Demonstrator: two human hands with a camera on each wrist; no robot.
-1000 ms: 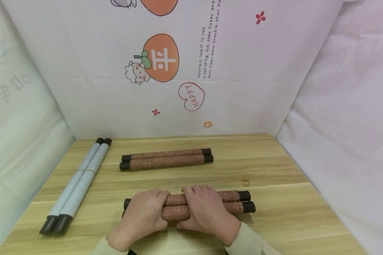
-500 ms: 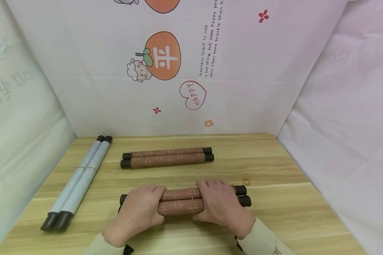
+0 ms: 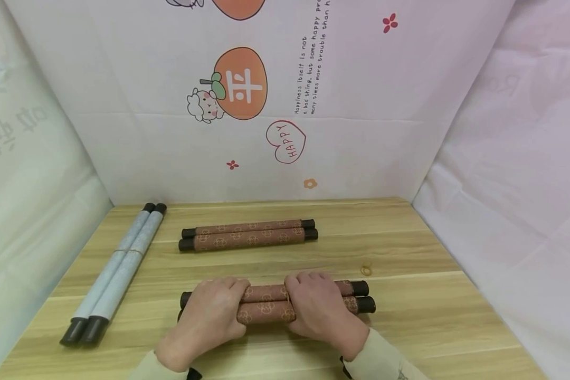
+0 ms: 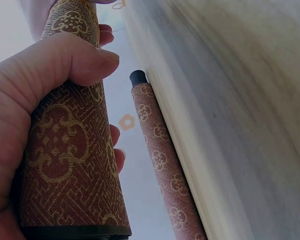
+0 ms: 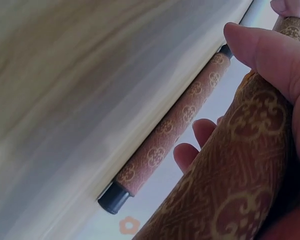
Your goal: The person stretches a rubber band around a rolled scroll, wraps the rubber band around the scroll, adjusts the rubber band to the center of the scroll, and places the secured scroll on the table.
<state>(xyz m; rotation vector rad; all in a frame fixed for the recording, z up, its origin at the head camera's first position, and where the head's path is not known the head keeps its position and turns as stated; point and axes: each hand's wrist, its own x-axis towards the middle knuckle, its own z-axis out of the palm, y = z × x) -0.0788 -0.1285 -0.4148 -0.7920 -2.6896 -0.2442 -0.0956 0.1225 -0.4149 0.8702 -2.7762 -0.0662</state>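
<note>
A pair of brown patterned rolls (image 3: 266,311) with black ends lies side by side near the front of the table. The left hand (image 3: 210,316) grips both rolls left of their middle; the right hand (image 3: 319,309) grips them right of it. A thin band (image 3: 287,296) crosses the rolls beside the right fingers. In the left wrist view, the thumb and fingertips wrap round the brown roll (image 4: 65,150). The right wrist view shows the right thumb and fingers curled round a roll (image 5: 255,135).
A second brown pair (image 3: 249,237) lies further back on the wooden table (image 3: 408,327). Two pale blue rolls (image 3: 119,269), bound by a cord, lie slanted at the left. A small yellowish ring (image 3: 366,270) is at the right. White printed cloth (image 3: 361,148) stands behind and at both sides.
The right hand moved outward to the right along the rolls, then slightly back left, and the band came into view beside it. The held rolls shifted slightly; both hands still grip them.
</note>
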